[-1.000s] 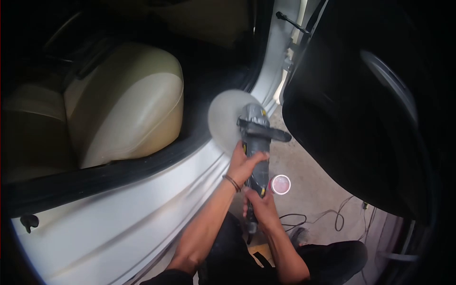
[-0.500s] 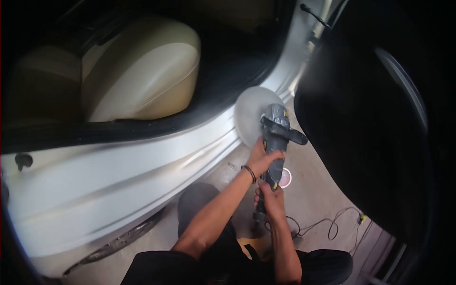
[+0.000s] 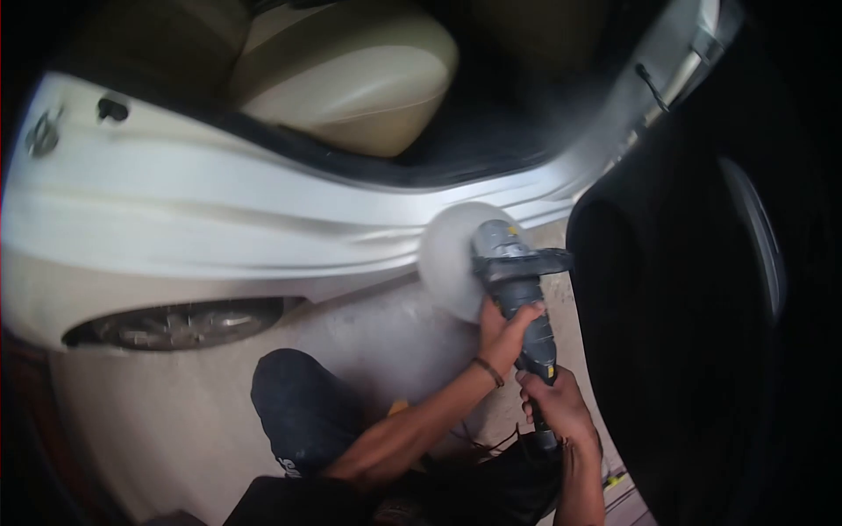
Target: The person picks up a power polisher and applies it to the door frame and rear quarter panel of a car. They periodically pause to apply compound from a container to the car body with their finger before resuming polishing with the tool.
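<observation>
A grey and black power polisher with a round pale pad is held in both hands. The pad looks blurred and lies against or very near the lower edge of the white car sill. My left hand, with a dark band at the wrist, wraps round the polisher's body just below its head. Lower down, my right hand grips the rear handle. A black side handle sticks out to the right of the tool's head. Whitish haze hangs near the pad.
Beige car seat beyond the sill. An open dark door stands close on the right. The car's wheel is at lower left. A cord runs near my legs, with my knee on the left.
The view has shifted, showing more of the wheel and floor. Both hands and the polisher appear lower and slightly right in view, with the pad lower on the sill. Haze is now visible.
</observation>
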The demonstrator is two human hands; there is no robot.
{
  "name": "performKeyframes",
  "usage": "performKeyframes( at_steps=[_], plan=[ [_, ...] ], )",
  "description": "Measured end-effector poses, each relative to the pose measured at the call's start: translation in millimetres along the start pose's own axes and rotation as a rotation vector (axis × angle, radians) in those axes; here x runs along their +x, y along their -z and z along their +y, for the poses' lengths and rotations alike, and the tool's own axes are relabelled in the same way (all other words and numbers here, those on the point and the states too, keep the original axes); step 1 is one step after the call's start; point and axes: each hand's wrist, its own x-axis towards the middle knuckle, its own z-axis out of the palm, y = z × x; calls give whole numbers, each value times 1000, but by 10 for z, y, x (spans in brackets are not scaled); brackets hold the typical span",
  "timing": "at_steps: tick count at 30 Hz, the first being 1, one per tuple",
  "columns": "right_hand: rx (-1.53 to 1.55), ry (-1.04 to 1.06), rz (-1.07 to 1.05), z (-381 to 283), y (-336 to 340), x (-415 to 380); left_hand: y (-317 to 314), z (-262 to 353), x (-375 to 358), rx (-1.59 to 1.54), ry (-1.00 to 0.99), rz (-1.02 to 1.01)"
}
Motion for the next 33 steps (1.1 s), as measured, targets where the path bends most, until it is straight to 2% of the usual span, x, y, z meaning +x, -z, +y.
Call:
performKeyframes(
  at_steps=[2, 4, 6, 8, 10, 14, 16, 17, 20, 22, 23, 25, 27, 30, 32, 33],
  plan=[
    [-34, 37, -2, 100, 22, 160, 25, -213, 165, 132, -103, 24],
    [-49, 88, 5, 290, -107, 192, 187, -100, 99, 135, -127, 34],
    [56, 76, -53, 210, 114, 273, -45, -168, 126, 175, -112, 41],
    [89, 86, -106, 295, -4, 193, 103, -150, 16, 126, -128, 123],
    [45, 61, -172, 559, -20, 145, 315, -157, -215, 289, -143, 134],
    [-4, 21, -194, 765, 55, -37, 570, -580, -389, 320, -244, 114],
    [-32, 29, -146, 1046, 53, 57, 573, -667, -435, 170, -105, 36],
    [-38, 179, -68, 1340, 39, 192, 507, -675, -434, 161, -97, 33],
    [-70, 20, 38, 927, -13, -20, 411, -659, -376, 124, -10, -24],
    [-10, 28, 67, 1031, -72, 58, 462, -823, -245, 57, 96, -93],
    [-27, 27, 101, 1128, -99, 132, 503, -939, -182, 89, 31, -66],
    [-34, 32, 129, 1327, 2, 314, 547, -1139, -81, 66, 76, -85],
    [-124, 260, 209, 1587, -1, 452, 675, -1267, -2, 39, 127, -96],
    [-59, 172, 188, 2265, -187, 725, 916, -1481, -113, -40, 244, -99],
    [-17, 146, 173, 2572, -315, 751, 863, -1225, -251, 109, 179, -63],
    [-7, 240, 117, 2622, -392, 702, 955, -1234, -269, 149, 170, -100]
  ],
)
